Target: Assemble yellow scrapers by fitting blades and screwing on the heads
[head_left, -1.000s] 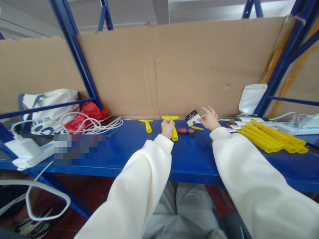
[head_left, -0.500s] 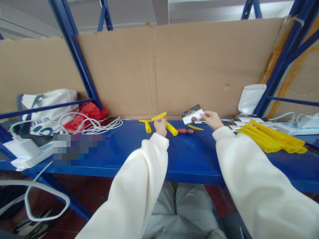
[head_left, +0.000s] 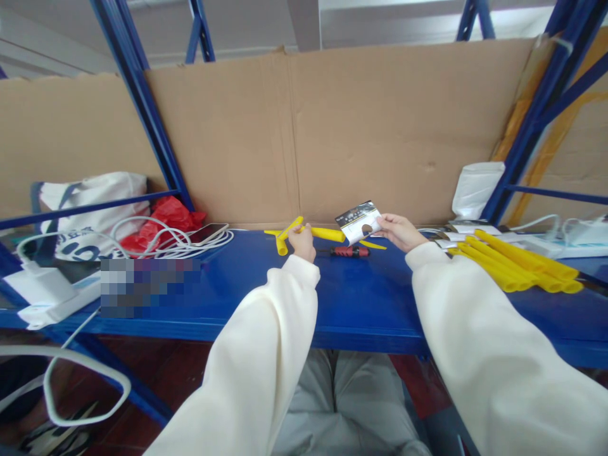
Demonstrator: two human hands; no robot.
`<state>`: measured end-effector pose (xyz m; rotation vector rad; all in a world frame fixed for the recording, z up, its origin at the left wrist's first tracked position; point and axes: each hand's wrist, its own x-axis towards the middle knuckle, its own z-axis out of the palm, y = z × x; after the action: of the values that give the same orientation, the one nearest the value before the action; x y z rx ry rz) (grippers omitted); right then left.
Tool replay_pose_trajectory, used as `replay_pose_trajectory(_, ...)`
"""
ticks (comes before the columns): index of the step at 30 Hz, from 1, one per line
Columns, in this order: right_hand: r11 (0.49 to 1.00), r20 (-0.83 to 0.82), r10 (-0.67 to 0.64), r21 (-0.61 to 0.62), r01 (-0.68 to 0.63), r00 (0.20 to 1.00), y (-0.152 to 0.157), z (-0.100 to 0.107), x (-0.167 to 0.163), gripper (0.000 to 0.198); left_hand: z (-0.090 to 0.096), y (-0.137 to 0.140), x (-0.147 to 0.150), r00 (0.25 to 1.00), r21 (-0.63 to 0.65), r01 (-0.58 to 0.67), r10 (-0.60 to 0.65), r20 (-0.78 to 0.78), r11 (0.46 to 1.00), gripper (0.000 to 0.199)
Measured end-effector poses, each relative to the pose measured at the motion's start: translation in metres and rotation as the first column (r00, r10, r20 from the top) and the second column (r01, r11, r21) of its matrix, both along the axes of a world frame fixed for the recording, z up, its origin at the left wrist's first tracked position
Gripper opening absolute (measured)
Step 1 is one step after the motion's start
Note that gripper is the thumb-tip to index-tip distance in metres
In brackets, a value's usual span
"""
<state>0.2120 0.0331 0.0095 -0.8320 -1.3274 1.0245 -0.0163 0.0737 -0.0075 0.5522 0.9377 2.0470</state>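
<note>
My left hand is closed around a yellow T-shaped tool, whose crossbar points up to the left and whose tubular handle runs out to the right. Between the fingers and thumb of my right hand is a black-and-white printed card with a round hole or dark spot. The card's lower edge is near the handle's end; whether they touch I cannot tell. A second yellow T-shaped piece lies just left of my left hand. Below the card rests a screwdriver with a red and black handle, beside a thin yellow strip.
Several yellow tubes lie in a pile on the right of the blue shelf. White cables, a red plastic bag and a cloth bag are at the left. A cardboard panel closes off the back.
My left hand has turned the yellow tool so its handle lies more level and points right. My right hand has brought the card slightly left and tilted it toward the handle's end.
</note>
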Motion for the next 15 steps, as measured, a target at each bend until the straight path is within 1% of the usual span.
replay_pose_trajectory(3,0.999,-0.004,0.05,-0.003,-0.05,0.999,-0.003,-0.001,-0.014,0.03,0.01,-0.014,0.008,0.994,-0.05,0.096,-0.093,0.054,0.994,0.02)
replay_pose_trajectory(6,0.998,-0.01,0.068,-0.006,-0.068,0.998,-0.006,-0.004,-0.027,0.03,0.014,-0.023,0.012,0.986,-0.043,0.162,-0.16,0.056,0.986,0.019)
replay_pose_trajectory(12,0.998,0.002,0.065,-0.01,-0.065,0.998,-0.009,-0.008,-0.042,0.029,0.013,-0.027,0.014,0.97,-0.018,0.241,-0.242,-0.031,0.97,0.018)
replay_pose_trajectory(15,0.999,-0.017,0.047,0.01,-0.047,0.999,-0.008,-0.01,-0.045,0.035,0.014,-0.03,0.017,0.935,-0.005,0.35,-0.35,-0.055,0.937,0.014)
